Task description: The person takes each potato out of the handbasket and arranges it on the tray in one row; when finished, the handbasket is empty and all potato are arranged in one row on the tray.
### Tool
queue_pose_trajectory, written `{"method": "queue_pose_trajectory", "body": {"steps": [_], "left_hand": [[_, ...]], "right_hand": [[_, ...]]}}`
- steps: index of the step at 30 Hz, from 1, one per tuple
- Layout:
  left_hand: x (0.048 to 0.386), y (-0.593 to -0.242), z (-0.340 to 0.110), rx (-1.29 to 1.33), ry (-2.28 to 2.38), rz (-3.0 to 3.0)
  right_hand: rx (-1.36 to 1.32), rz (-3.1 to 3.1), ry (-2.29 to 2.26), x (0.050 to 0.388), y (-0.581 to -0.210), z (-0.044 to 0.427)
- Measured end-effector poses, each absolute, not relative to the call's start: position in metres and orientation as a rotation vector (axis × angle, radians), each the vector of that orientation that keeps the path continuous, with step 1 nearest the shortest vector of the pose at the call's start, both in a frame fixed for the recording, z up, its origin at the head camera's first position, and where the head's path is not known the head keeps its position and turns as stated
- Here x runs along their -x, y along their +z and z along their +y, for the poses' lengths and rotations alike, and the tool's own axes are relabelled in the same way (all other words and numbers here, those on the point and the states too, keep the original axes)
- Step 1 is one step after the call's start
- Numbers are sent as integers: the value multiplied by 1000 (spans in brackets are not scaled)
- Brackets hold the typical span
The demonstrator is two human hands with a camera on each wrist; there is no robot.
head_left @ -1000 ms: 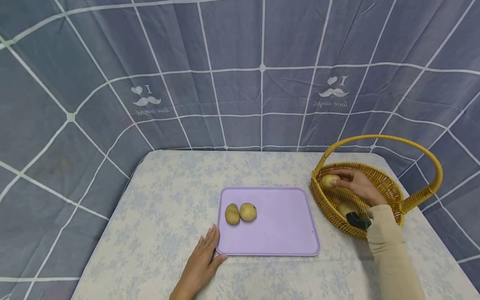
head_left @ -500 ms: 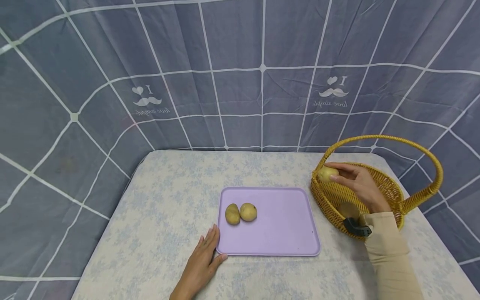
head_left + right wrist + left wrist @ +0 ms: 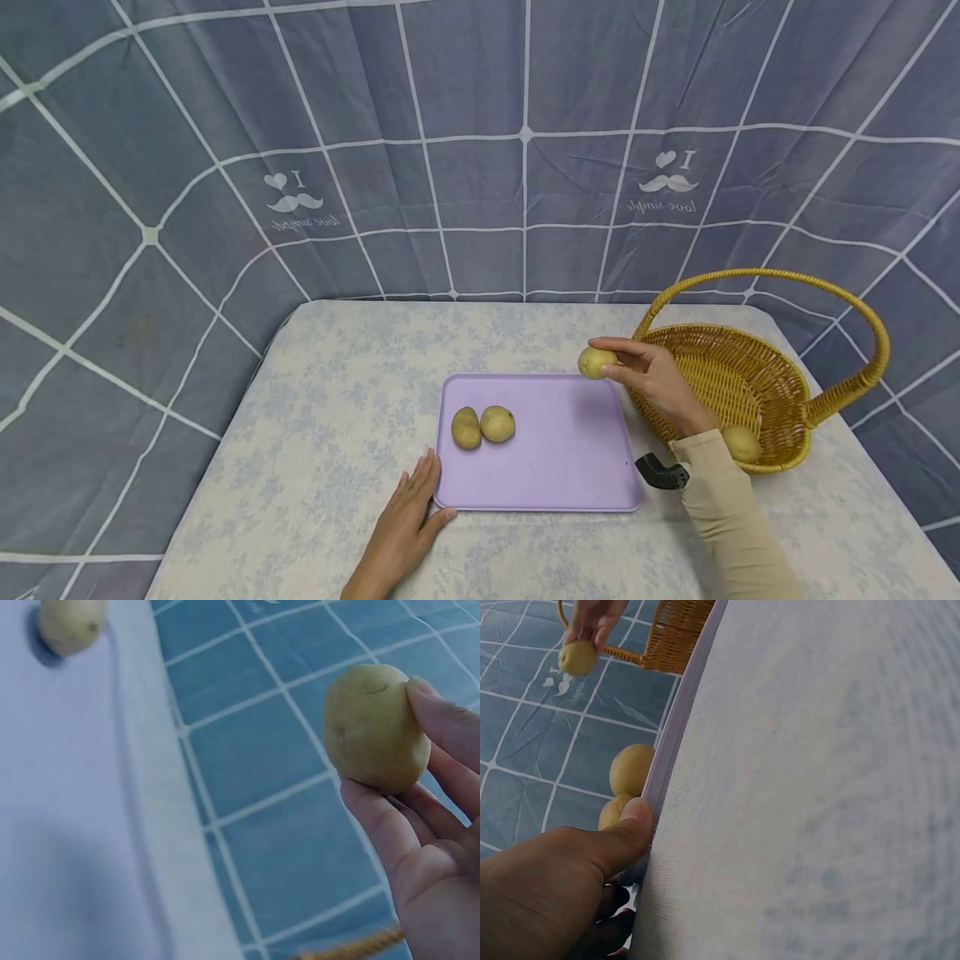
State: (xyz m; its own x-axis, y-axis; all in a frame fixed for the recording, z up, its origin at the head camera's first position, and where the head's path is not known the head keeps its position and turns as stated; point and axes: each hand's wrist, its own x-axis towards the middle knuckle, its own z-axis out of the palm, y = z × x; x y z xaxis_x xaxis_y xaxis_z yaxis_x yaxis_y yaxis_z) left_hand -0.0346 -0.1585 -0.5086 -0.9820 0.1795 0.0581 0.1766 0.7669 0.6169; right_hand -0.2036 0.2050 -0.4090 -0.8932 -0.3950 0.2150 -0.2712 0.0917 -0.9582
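Observation:
My right hand point(image 3: 655, 379) pinches a potato point(image 3: 597, 362) between thumb and fingers, above the far right corner of the purple tray point(image 3: 555, 467). The right wrist view shows this potato point(image 3: 375, 729) up close, yellow-brown with a small dark mark. Two more potatoes, a longish one point(image 3: 466, 428) and a rounder one point(image 3: 497, 424), lie side by side in the tray's left part. My left hand point(image 3: 405, 517) rests at the tray's near left corner, fingers extended along the side. In the left wrist view its thumb point(image 3: 626, 832) touches the tray's rim.
A wicker basket point(image 3: 780, 375) with a tall arched handle point(image 3: 757, 273) stands right of the tray. Another potato point(image 3: 741, 443) lies inside it. A patterned cloth point(image 3: 337, 375) covers the table, and a grey-blue checked curtain point(image 3: 465, 183) hangs behind.
My right hand has lifted the potato out of the basket and carried it left, over the tray's far right corner. My left hand stays where it was.

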Motion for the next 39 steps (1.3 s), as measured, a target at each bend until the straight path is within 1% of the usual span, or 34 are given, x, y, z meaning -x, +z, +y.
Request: {"method": "queue_pose_trajectory", "body": {"steps": [7,15,20,26,39], "left_hand": [[35,-510,-159,-291,1040,2944],[35,-511,-159,-306,1041,2955],[36,-511,-159,-318,1050,2956],[35,-509,-159,-300,1059,2938],[34,-508,-159,-303,1057,2952]], "right_hand": [[638,2169,-1891,203,-440,174],[744,2211,-1779,200,-476,148],[728,2174,-1708,196,-491,141],[691,2125,-1686,192,-497,138],[741,2044,-1649,195,-499,132]]}}
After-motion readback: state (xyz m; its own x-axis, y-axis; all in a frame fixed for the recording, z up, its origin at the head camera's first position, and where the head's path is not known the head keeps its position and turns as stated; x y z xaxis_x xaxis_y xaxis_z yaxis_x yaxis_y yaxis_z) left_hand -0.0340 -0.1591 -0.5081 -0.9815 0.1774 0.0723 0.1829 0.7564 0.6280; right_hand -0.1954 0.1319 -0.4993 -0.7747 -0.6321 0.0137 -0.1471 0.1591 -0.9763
